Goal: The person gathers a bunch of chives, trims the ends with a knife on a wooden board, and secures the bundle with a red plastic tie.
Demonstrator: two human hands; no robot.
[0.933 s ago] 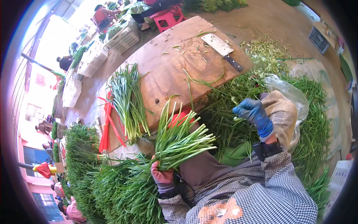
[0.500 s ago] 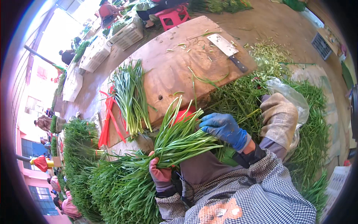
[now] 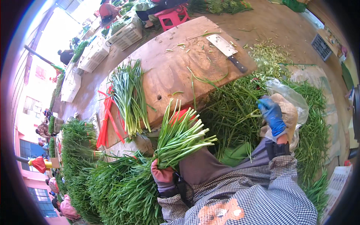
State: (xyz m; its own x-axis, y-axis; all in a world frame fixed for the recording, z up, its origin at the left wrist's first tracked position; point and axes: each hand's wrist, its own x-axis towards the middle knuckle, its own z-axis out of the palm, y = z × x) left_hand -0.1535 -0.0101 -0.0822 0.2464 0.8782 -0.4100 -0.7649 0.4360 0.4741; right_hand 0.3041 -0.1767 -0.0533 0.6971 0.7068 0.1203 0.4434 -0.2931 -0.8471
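Note:
My left hand (image 3: pixel 162 173), in a pinkish-red glove, is closed around a bunch of garlic chives (image 3: pixel 183 138). Their pale cut ends fan up and to the right above my lap. My right hand (image 3: pixel 272 115), in a blue glove, is held over my right knee, beside a heap of loose green leaves (image 3: pixel 234 112). Its fingers are curled together; whatever is between them is too small to make out. Another bunch of chives (image 3: pixel 131 97) lies on the wooden board (image 3: pixel 172 71), next to red ties (image 3: pixel 106 122).
A cleaver (image 3: pixel 227 50) rests at the board's far right. Tied chive bundles (image 3: pixel 123 187) are stacked to my left. A clear plastic bag (image 3: pixel 296 99) lies by my right knee. Trimmings (image 3: pixel 270 56) litter the floor beyond. White crates (image 3: pixel 125 33) and a pink stool (image 3: pixel 172 18) stand farther off.
My right hand has left the bunch's stem ends and moved right, over my knee. The bunch stays in my left hand, its pale ends now uncovered and turned more upward.

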